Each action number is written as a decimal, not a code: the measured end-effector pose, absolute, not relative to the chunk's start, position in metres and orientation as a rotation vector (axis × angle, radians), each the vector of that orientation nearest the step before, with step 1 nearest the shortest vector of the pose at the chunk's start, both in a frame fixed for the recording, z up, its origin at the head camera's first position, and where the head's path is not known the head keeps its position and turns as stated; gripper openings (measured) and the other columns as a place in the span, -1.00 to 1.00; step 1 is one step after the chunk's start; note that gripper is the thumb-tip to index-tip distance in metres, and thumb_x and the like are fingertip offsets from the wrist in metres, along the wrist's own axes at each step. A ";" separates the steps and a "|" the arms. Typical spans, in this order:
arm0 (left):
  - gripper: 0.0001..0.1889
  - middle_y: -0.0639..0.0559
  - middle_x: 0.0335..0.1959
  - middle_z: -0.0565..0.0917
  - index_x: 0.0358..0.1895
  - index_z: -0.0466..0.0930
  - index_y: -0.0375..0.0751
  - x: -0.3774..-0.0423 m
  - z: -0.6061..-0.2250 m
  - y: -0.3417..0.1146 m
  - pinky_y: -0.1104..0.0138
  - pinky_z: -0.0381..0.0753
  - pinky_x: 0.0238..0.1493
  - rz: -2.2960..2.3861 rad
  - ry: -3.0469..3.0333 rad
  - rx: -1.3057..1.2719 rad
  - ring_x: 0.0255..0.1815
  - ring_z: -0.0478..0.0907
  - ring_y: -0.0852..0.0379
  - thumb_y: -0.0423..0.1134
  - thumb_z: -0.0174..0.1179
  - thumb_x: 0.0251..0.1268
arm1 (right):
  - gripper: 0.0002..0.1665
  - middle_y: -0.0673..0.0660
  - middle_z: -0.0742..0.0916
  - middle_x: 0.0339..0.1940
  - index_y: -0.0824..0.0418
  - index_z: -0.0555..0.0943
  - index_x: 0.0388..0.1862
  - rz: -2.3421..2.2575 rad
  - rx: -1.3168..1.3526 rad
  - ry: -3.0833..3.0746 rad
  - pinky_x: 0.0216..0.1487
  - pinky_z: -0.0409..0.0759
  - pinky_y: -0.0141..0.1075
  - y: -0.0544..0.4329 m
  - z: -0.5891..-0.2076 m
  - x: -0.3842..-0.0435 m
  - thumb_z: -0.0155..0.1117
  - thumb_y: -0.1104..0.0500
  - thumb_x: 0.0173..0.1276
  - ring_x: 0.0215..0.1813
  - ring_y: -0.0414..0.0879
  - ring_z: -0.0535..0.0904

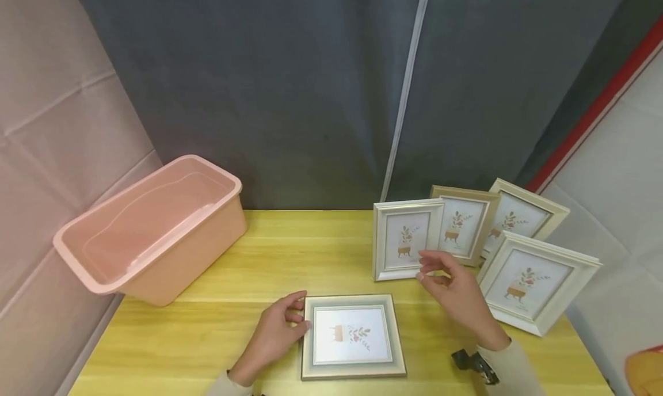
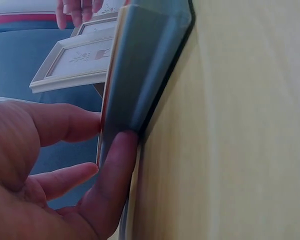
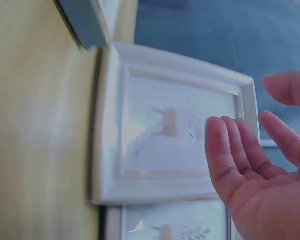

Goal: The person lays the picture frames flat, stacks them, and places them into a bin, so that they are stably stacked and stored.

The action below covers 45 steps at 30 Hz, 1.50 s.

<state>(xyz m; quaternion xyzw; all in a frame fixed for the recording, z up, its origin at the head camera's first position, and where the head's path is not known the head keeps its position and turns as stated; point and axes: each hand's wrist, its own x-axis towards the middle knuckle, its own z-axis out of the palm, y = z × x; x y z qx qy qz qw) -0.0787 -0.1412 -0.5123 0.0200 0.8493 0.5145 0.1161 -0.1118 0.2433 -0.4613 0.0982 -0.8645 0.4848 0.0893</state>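
A pale grey-green picture frame (image 1: 307,350) lies face up at the front of the table, its plant picture turned sideways. My left hand (image 1: 275,334) is at its left edge. The left wrist view shows fingertips (image 2: 121,150) touching the frame's side (image 2: 145,55), not wrapped round it. My right hand (image 1: 458,295), holding nothing, hovers before the lower right corner of an upright white picture frame (image 1: 380,240). In the right wrist view its fingers (image 3: 222,150) are slightly bent and overlap that frame; whether they touch it I cannot tell.
Behind and right of it stand a tan picture frame (image 1: 484,226), a cream one (image 1: 554,219) and another white one (image 1: 541,321). An open pink plastic bin (image 1: 191,258) sits at the table's left. A dark curtain (image 1: 269,96) hangs behind the wooden table (image 1: 290,246).
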 end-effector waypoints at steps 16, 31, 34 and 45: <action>-0.34 -0.20 0.20 0.66 0.45 0.53 -0.16 -0.079 -0.515 -0.144 0.41 0.77 -0.29 1.550 2.446 0.049 -0.04 0.68 0.04 -0.35 0.47 0.26 | -0.36 0.25 0.61 0.30 0.19 0.51 0.48 1.325 0.122 -2.343 0.05 0.57 -0.68 0.262 -0.428 -0.162 0.43 0.25 0.45 0.20 -0.21 0.54; -0.34 -0.24 0.22 0.63 0.46 0.51 -0.18 -0.079 -0.516 -0.145 0.38 0.80 -0.29 1.589 2.394 0.065 -0.04 0.67 0.01 -0.36 0.47 0.27 | -0.11 0.32 0.54 0.44 -0.22 0.15 0.74 1.419 0.111 -2.564 0.32 0.59 0.25 0.268 -0.432 -0.194 0.32 0.11 0.57 0.41 0.29 0.54; -0.34 -0.24 0.22 0.63 0.46 0.51 -0.18 -0.079 -0.516 -0.145 0.38 0.80 -0.28 1.593 2.389 0.067 -0.03 0.67 0.01 -0.35 0.47 0.28 | -0.17 0.31 0.54 0.44 -0.22 0.19 0.72 1.416 0.102 -2.585 0.32 0.61 0.27 0.268 -0.433 -0.196 0.26 0.18 0.60 0.41 0.30 0.54; -0.35 -0.25 0.22 0.62 0.46 0.51 -0.19 -0.078 -0.516 -0.145 0.37 0.81 -0.28 1.614 2.364 0.088 -0.03 0.67 0.02 -0.36 0.46 0.29 | -0.38 0.32 0.57 0.47 0.02 0.37 0.59 1.388 0.145 -2.616 0.41 0.50 0.29 0.273 -0.436 -0.194 0.19 0.25 0.61 0.41 0.32 0.53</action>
